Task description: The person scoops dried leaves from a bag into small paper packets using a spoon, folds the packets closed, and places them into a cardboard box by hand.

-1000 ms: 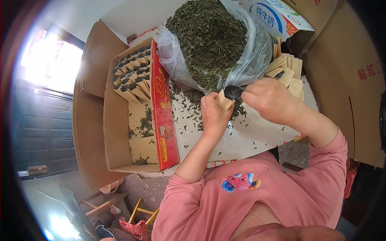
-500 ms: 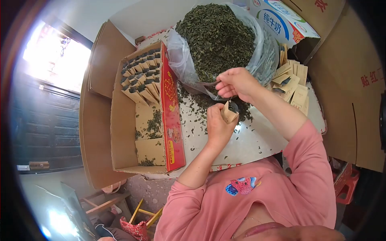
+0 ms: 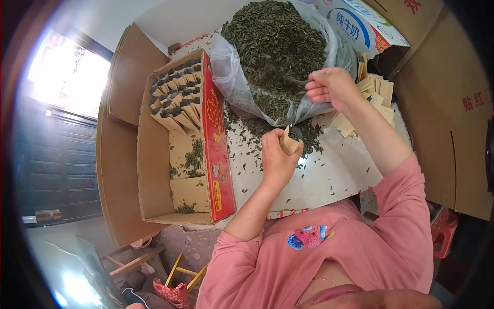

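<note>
Dried green leaves (image 3: pixel 272 41) fill a clear plastic bag (image 3: pixel 226 64). My left hand (image 3: pixel 278 157) grips a small paper packet (image 3: pixel 290 144), upright with its mouth open, just below the bag's front edge. My right hand (image 3: pixel 332 87) is closed round the handle of a dark spoon (image 3: pixel 295 81) over the leaves; the spoon's bowl is blurred and partly lost among them. To the left, a red-sided cardboard box (image 3: pixel 218 159) holds rows of filled packets (image 3: pixel 177 95) at its far end and loose leaves on its bottom.
More paper packets (image 3: pixel 378 98) lie in a pile at the right of the table (image 3: pixel 329 180). Behind them is a milk carton box (image 3: pixel 360 26). Spilled leaves (image 3: pixel 247 139) cover part of the tabletop. A red stool (image 3: pixel 445 237) stands at the lower right.
My right hand went from beside the packet to the bag's front edge and then over the leaves with the spoon. My left hand keeps hold of the packet in nearly the same place.
</note>
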{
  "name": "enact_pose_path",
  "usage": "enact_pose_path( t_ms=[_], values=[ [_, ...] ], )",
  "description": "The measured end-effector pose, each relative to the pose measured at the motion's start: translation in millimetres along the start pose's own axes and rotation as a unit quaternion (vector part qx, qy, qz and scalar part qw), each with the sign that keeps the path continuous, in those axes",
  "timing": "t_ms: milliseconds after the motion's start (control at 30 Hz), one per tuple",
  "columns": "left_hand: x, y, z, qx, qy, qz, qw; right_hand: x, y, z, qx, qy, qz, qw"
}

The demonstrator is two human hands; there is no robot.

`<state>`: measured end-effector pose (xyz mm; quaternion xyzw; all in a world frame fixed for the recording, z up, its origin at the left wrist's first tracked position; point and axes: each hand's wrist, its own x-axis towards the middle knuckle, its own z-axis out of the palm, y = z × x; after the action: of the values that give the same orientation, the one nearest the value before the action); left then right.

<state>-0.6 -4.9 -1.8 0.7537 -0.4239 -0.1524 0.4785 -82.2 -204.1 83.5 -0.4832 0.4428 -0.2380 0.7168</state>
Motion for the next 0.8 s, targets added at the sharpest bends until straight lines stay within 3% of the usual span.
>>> enact_pose_path(
  t_ms=[100,167,200,300,433,533,600,800],
  values=[
    [0,0,3,-0.008,0.003,0.006,1.000,-8,-2,-4,-0.112,-0.028,0.002,0.993],
    [0,2,4,-0.012,0.008,0.015,1.000,-10,-1,4,-0.258,0.002,-0.023,0.966],
    [0,4,5,-0.012,0.005,0.009,1.000,-4,5,6,-0.256,0.003,-0.023,0.966],
    [1,7,6,-0.021,0.001,0.001,1.000,23,33,14,-0.401,0.058,-0.258,0.877],
    [2,3,4,-0.031,0.007,0.005,0.999,34,42,22,-0.381,0.066,-0.309,0.869],
    [4,0,1,-0.029,0.011,0.006,1.000,23,38,16,-0.363,0.065,-0.290,0.883],
    [6,2,1,-0.031,0.009,-0.005,0.999,11,32,12,-0.239,0.026,-0.223,0.945],
    [11,4,1,-0.052,-0.007,-0.032,0.998,-3,31,-11,-0.151,-0.033,-0.187,0.970]
  ],
)
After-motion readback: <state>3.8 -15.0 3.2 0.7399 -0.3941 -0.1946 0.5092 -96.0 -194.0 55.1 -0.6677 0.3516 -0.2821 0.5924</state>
